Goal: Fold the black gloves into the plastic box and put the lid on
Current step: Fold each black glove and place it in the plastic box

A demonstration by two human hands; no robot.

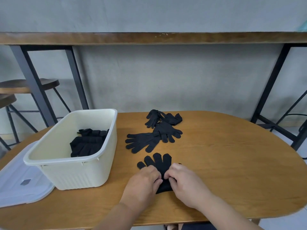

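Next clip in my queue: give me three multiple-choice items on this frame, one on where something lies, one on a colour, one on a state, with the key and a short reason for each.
1. Where is the lid?
A. On the box
B. On the table, left of the box
C. In the right hand

2. What colour is the box?
A. Cream
B. Blue
C. Red

3. What are both hands doing?
A. Resting flat on the table
B. Lifting the box
C. Pinching a glove

Key: 1 B, the lid lies flat beside the open box. 2 A, its walls are cream. 3 C, the left hand and right hand curl their fingers on the near glove.
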